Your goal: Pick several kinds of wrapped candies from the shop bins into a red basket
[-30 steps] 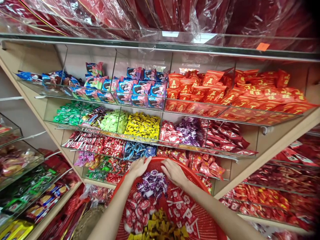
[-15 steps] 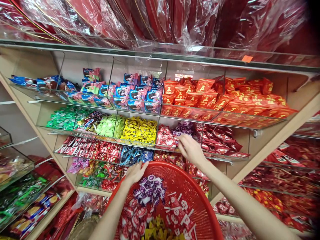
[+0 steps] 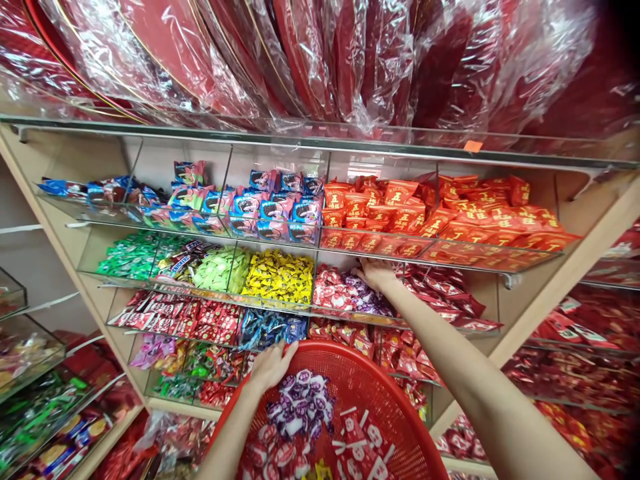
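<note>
My left hand is closed over the far rim of a red perforated plastic basket. Inside the basket lie purple-and-white wrapped candies, red-and-white round candies, flat red packets and a few yellow-wrapped candies. My right hand reaches into a shelf compartment, over purple-wrapped candies. Its fingers are apart and point toward the back; their tips are partly hidden, and nothing shows in them. Red-and-white candies share that compartment on the left.
Clear front lips edge the shelves. Above the right hand is a shelf of orange-red packets. Yellow candies fill the compartment to the left, dark red packets the one to the right. Plastic-wrapped red items stand on top.
My right hand has gone from the compartment's front edge deeper in, over the purple candies. My left hand keeps its hold on the basket rim. The whole view has shifted slightly upward.
</note>
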A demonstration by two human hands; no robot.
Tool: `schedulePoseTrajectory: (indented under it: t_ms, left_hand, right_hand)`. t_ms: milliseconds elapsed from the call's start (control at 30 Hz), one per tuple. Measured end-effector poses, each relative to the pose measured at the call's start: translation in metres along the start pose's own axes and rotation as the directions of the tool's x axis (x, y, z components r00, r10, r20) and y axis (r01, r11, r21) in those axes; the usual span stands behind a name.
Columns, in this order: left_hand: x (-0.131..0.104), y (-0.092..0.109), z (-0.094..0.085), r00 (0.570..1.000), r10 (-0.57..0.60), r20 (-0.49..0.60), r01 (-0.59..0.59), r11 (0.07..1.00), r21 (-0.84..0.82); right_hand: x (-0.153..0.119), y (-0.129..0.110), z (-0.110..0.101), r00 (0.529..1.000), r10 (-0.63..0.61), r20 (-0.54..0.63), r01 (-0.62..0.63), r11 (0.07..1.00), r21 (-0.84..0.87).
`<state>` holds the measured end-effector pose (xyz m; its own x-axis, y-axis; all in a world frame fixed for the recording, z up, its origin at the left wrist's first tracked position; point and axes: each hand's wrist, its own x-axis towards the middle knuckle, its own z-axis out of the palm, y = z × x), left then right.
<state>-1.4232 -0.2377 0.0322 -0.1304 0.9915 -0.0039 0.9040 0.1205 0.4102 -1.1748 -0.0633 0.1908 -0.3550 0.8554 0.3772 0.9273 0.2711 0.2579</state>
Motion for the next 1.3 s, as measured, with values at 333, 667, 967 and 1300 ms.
schedulePoseTrajectory:
  t_ms: [333,667,967,1300]
  left_hand:
    - [-0.001,0.002,-0.002,1.0,-0.007,0.007,0.007,1.0,0.016]
    - [0.0,-0.001,0.001,1.0,-0.005,0.006,0.005,1.0,0.016]
    - [0.001,-0.002,0.002,1.0,-0.003,0.003,0.003,1.0,0.02]
    - [-0.001,0.0,0.0,1.0,-0.004,0.002,0.004,1.0,0.011]
  right_hand:
    - [-0.001,0.008,-0.003,0.996,-0.04,0.077,0.038,0.999,0.034]
    - [0.009,0.008,-0.002,0.984,-0.079,0.158,0.073,0.996,0.043]
    - [0.008,0.016,-0.001,0.983,-0.111,0.15,0.106,0.994,0.04]
    - [0.006,0.016,-0.001,0.988,-0.091,0.122,0.091,0.996,0.009]
